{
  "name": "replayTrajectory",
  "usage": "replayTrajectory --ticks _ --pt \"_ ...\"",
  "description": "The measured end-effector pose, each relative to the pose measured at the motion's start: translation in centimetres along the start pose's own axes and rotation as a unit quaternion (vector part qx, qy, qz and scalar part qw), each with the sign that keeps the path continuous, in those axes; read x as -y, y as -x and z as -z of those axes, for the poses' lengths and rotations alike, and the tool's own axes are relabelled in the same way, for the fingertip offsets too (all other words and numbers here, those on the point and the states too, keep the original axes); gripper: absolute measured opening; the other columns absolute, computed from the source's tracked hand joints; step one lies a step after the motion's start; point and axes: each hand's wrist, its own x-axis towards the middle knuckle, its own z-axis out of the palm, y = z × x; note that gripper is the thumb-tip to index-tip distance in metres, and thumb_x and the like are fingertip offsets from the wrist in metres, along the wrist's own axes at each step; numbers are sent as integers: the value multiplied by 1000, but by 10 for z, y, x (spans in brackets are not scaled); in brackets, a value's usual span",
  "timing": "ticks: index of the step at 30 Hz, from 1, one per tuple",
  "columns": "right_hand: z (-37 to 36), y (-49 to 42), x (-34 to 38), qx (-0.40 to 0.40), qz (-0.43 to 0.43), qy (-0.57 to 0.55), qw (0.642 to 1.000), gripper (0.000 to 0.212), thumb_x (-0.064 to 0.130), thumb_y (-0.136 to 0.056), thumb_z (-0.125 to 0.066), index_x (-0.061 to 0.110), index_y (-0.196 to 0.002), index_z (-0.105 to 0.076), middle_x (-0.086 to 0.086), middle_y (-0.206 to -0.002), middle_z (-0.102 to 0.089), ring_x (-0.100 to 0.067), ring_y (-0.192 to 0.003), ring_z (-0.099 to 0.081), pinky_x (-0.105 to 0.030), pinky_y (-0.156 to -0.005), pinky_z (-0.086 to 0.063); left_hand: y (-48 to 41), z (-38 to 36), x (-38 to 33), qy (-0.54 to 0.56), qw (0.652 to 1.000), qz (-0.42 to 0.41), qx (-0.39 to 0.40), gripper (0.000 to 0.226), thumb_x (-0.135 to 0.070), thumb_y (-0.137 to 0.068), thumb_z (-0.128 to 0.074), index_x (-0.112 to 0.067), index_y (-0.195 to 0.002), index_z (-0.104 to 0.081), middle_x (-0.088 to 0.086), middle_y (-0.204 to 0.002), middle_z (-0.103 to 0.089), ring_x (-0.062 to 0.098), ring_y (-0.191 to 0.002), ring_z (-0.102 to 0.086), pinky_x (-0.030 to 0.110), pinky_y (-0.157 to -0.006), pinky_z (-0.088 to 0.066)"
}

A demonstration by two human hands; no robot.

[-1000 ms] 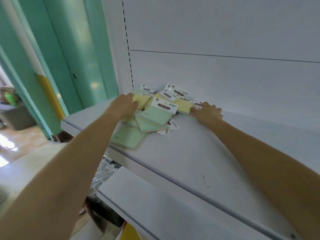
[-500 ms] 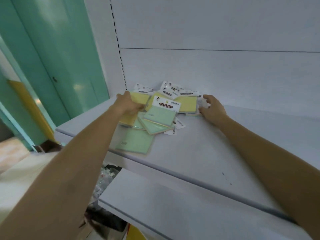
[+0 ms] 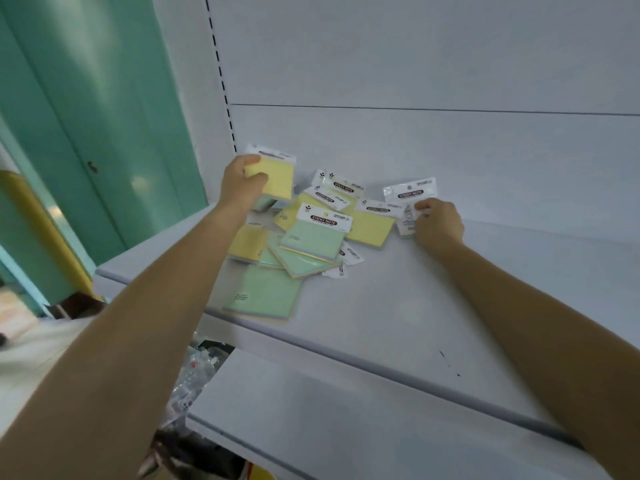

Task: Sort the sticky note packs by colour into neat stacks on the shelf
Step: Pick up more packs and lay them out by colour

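Sticky note packs [image 3: 313,237], yellow and green pads with white header cards, lie jumbled at the back of the white shelf [image 3: 415,306]. The left hand [image 3: 242,183] grips a yellow pack [image 3: 277,176] above the heap, likely to start a stack. The right hand [image 3: 438,220] pinches a white-carded pack [image 3: 410,195] at the heap's right edge.

Head view, two arms in frame, nothing else of the person.
- The left forearm [image 3: 145,334] is bare along its whole visible length, from the lower-left corner to the wrist. It looks broad near the camera and narrows toward upper centre.
- The left hand [image 3: 242,188] is bare, with its back and thumb showing.
- The right forearm [image 3: 540,327] is bare too, from the lower-right edge up to mid-frame.
- The right hand [image 3: 438,221] is bare, with knuckles and back showing.
- Fingernails too small and blurred to read.
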Motion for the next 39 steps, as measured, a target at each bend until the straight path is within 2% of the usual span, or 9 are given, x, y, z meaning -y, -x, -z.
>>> replayTrajectory --ticks 5,9,13,19,22,26,30,34,39 --pt "1 4 -9 15 -15 160 987 39 30 -89 -39 9 -117 -55 -18 -128 -42 -34 -122 -30 -40 -103 -24 20 -37 -23 51 994 -39 84 40 -8 -83 -58 -17 -123 -54 1 -109 -44 11 -92 -53 27 -81 -50" --pt "1 7 -1 48 11 237 970 70 66 -76 -46 9 -116 -53 -16 -123 -44 -32 -117 -34 -39 -96 -29 39 -77 -27 23 988 -47 146 40 -9 -84 -57 -20 -122 -55 4 -117 -48 9 -98 -51 23 -69 -50" --pt "19 4 0 83 19 268 960 61 58 -75 -55 12 -115 -54 -14 -119 -52 -32 -115 -44 -35 -90 -36 49 -94 -23 9 984 -34 177 44 -2 -84 -46 -20 -123 -54 -5 -83 -40 5 -62 -44 6 -41 -39" --pt "27 15 19 107 155 376 907 48 21 -81 -56 7 -124 -40 -15 -117 -56 -33 -107 -55 -31 -73 -39 53 -95 -25 -27 980 -56 190 45 0 -85 -45 -18 -125 -53 -7 -76 -36 7 -62 -41 17 -50 -38" --pt "43 14 19 70 153 288 943 55 7 -85 -43 15 -137 -27 -22 -118 -52 -38 -106 -54 -39 -83 -44 54 -89 -31 -28 978 -75 193 44 -2 -85 -44 -19 -125 -52 -3 -88 -41 8 -65 -45 14 -48 -39" --pt "77 15 5 -15 95 27 995 47 0 -85 -36 15 -130 -41 -23 -111 -56 -39 -98 -55 -42 -80 -48 57 -85 -33 -13 978 -82 192 44 -1 -85 -45 -17 -126 -52 -1 -90 -42 15 -80 -48 14 -54 -42" --pt "93 38 -10 17 8 -201 979 48 -5 -85 -33 17 -126 -46 -4 -88 -49 -26 -86 -54 -48 -77 -55 67 -89 -37 0 976 -82 200 45 0 -84 -46 -16 -126 -53 -9 -76 -34 12 -77 -45 13 -53 -42" --pt "106 64 -26 4 -41 -250 967 46 -6 -88 -29 14 -126 -46 -8 -97 -49 -27 -89 -53 -40 -69 -53 89 -106 -43 33 971 -64 229 45 2 -84 -45 -15 -125 -53 -7 -75 -33 11 -69 -44 30 -81 -53" --pt "139 95 -62 -38 -72 -242 967 48 -7 -86 -28 14 -122 -51 -11 -110 -44 -29 -94 -51 -38 -67 -53 127 -136 -56 61 962 -64 257 45 4 -83 -44 -15 -123 -53 -6 -73 -33 8 -61 -40 4 -42 -41"
